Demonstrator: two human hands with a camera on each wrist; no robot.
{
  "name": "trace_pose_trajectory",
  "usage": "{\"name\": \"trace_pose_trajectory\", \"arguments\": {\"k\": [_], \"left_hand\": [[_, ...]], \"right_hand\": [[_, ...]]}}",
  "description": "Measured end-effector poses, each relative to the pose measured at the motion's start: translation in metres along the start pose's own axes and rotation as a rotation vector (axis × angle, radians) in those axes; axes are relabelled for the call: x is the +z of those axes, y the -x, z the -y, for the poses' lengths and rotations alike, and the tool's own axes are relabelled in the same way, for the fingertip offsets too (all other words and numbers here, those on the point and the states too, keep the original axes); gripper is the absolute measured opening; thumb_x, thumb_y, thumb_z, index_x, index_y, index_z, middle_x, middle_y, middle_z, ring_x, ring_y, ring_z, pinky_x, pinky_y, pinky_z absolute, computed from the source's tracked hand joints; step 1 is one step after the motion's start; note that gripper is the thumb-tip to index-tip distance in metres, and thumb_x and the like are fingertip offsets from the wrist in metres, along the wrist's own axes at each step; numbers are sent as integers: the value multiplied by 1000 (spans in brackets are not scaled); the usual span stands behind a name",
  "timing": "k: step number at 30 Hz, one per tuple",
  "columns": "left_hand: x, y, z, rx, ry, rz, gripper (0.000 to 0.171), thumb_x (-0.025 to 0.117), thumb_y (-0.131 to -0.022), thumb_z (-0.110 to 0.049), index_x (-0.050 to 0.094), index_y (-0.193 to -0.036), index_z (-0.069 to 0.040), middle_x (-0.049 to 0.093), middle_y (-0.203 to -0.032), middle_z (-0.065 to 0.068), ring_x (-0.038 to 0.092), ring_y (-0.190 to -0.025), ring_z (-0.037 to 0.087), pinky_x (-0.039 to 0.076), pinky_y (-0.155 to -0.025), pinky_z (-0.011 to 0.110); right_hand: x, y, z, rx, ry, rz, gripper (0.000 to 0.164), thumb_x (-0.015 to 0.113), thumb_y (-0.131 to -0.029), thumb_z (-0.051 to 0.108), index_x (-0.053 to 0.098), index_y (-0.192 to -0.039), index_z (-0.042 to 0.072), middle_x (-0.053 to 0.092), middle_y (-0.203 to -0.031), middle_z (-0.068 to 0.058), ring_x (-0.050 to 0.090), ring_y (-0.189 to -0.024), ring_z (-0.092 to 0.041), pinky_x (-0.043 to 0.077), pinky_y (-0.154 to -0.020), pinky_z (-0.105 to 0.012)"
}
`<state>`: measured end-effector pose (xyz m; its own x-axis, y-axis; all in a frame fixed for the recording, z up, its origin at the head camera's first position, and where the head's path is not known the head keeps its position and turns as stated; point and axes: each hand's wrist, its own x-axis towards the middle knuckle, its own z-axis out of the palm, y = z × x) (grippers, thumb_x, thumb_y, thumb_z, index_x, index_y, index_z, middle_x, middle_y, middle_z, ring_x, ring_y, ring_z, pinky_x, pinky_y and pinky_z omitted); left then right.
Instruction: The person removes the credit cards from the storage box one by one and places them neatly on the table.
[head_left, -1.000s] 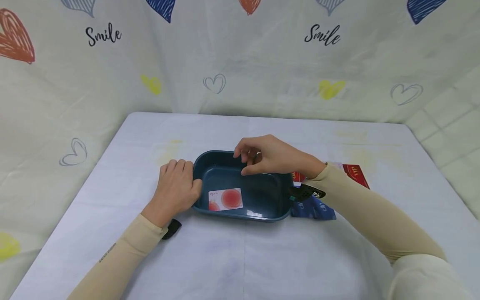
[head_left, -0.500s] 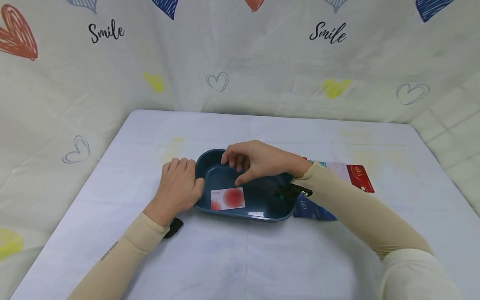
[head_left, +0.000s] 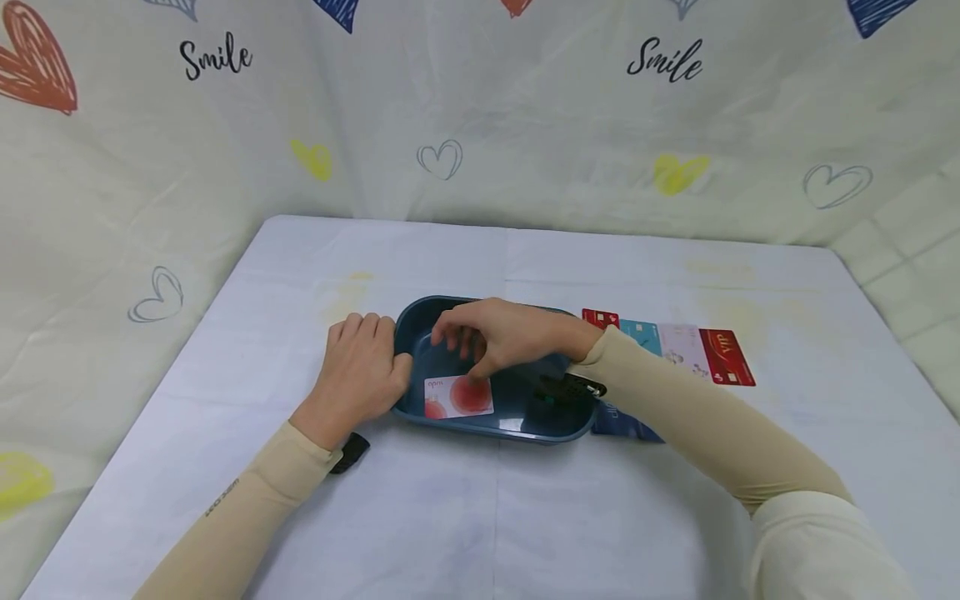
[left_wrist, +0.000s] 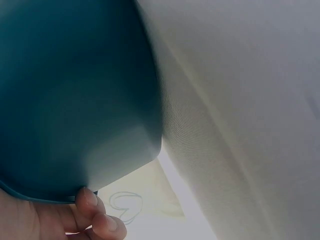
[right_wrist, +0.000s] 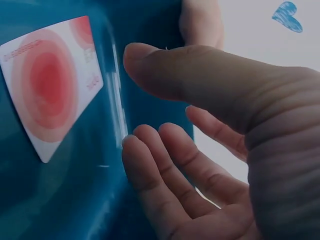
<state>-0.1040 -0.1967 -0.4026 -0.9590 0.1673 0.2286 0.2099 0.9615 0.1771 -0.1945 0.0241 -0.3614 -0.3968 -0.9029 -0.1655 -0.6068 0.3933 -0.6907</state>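
A dark blue plastic basin (head_left: 536, 417) with rounded corners sits on the white-covered table. Inside it, towards the left, lies a white card with red circles (head_left: 457, 398), seen large in the right wrist view. My left hand (head_left: 360, 371) grips the basin's left rim, thumb over the edge. In the left wrist view its fingertips (left_wrist: 90, 196) curl against the basin's outer wall. My right hand (head_left: 506, 333) hovers over the basin just above the card. Its thumb and fingers (right_wrist: 137, 160) are spread apart with nothing between them, pointing towards the left wall.
Right of the basin, several cards lie in a row: a red one (head_left: 600, 317), a teal one (head_left: 642, 335), a pale pink one (head_left: 684, 346) and a red VIP card (head_left: 727, 357). Blue cards (head_left: 626, 425) lie nearer, partly hidden by the right forearm. A printed curtain (head_left: 525, 108) hangs behind the table.
My right hand has moved left and lower over the basin, nearer the card, with its thumb overlapping the card's top edge. My left hand has stayed on the rim.
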Motion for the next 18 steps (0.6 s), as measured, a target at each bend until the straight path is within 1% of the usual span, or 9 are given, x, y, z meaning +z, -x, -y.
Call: {"name": "trace_pose_trajectory", "arguments": {"k": [4,9,13,18], "left_hand": [[-1,-1,0,-2,-4,12,20,42,-86,-26,49,-85,-7,46,-79,7,40,-82,27,33,-85,44],[-2,-1,-1,-6,-2,20,20,42,-86,-26,48,-85,-7,46,-79,7,40,-82,27,33,-85,45],[-2,-1,-1,-4,-3,20,20,42,-86,-26,48,-85,-7,46,-79,7,40,-82,27,33,-84,44],[-1,-1,-2,-3,-3,15,19,43,-86,-26,48,-84,-7,45,-78,7,39,-82,27,33,-83,44]], "right_hand": [[4,-1,-4,6,10,29,56,79,-77,15,54,-127,18,62,-115,-5,59,-99,-13,56,-82,-28],[10,-1,-10,-13,15,51,56,79,-77,16,54,-127,20,60,-118,0,58,-103,-12,56,-82,-25],[12,-2,-12,-20,14,63,57,80,-76,17,54,-127,20,59,-119,1,58,-105,-13,56,-83,-25],[14,-2,-16,-23,5,93,57,79,-77,17,54,-128,18,59,-122,-1,58,-108,-13,54,-88,-25]]}}
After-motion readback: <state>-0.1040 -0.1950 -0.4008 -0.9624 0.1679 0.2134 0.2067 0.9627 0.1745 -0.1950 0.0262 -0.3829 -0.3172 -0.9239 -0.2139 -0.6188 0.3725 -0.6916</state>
